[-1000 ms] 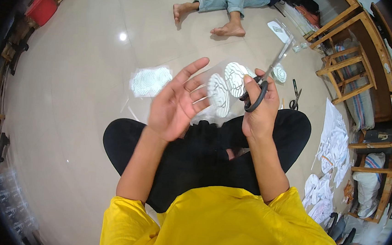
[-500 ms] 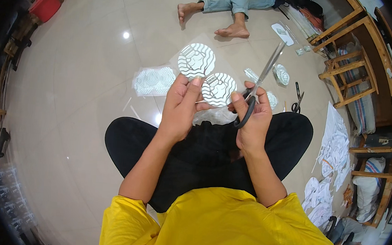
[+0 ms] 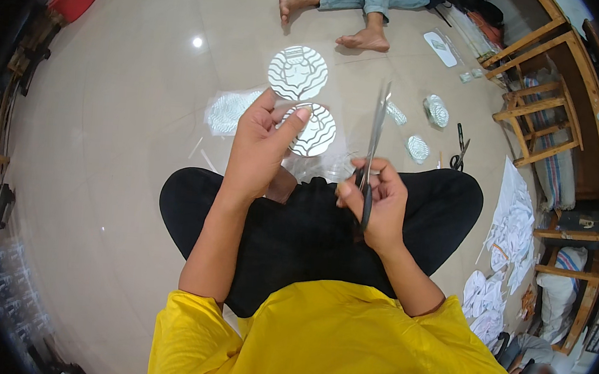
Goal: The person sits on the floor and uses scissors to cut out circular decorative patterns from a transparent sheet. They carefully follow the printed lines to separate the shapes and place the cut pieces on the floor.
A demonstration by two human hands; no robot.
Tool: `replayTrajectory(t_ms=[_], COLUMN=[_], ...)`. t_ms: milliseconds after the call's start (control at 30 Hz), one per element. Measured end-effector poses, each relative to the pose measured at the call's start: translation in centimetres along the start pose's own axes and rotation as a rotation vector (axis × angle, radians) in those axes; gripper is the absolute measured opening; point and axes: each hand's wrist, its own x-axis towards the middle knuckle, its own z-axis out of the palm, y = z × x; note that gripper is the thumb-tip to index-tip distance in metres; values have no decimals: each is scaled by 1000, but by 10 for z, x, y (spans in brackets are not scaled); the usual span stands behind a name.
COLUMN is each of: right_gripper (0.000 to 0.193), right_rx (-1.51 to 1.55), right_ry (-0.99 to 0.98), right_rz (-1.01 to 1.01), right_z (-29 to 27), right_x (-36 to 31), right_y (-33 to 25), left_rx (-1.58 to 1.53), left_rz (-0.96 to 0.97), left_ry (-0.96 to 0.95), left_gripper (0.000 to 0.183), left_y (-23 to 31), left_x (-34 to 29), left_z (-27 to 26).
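My left hand [image 3: 267, 139] pinches a clear sheet bearing two round silver-and-white stickers, an upper sticker [image 3: 298, 73] and a lower sticker [image 3: 310, 135]. The thumb lies on the lower one. In my right hand [image 3: 377, 197] is a pair of scissors [image 3: 376, 133], black-handled, with its long blades pointing up and away from me. The blades look nearly closed and stand apart from the sheet, to its right. Below the sheet, a stack of similar silver sheets [image 3: 231, 115] lies on the floor to the left, partly hidden by my left hand.
More silver cut pieces [image 3: 435, 111] lie on the floor to the right, near a second pair of scissors [image 3: 460, 157]. White scraps [image 3: 511, 218] are heaped beyond my right knee. Another person's bare foot [image 3: 364, 39] rests ahead. A wooden stool [image 3: 540, 121] stands at the far right.
My right hand has let go of the sheet's right side and moved down with the scissors, whose blades now point more upright. My left hand has shifted slightly left, turning the sheet.
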Motion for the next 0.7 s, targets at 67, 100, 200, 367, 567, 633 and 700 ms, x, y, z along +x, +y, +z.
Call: replayTrajectory(t_ms=[67, 100, 200, 367, 567, 633, 700], right_gripper=[39, 36, 35, 32, 30, 29, 29], right_rx=[24, 5, -10, -85, -119, -126, -127], right_ry=[-100, -122, -203, -228, -227, -229, -229], right_rz=[84, 132, 145, 116, 107, 104, 104], right_z=[-10, -11, -19, -18, -14, -14, -13], right_x=[-15, -21, -32, -31, -28, -27, -27], right_y=[5, 4, 16, 9, 3, 2, 2], left_rx=[-20, -17, -2, 40, 37, 44, 50], left_rz=[5, 14, 24, 42, 40, 40, 47], left_ry=[36, 53, 84, 75, 21, 18, 13], left_gripper=[41, 41, 41, 42, 46, 45, 46], left_y=[0, 0, -1, -3, -2, -2, -2], left_x=[1, 1, 0, 0, -2, -2, -2], left_z=[-2, -3, -2, 1, 4, 4, 5])
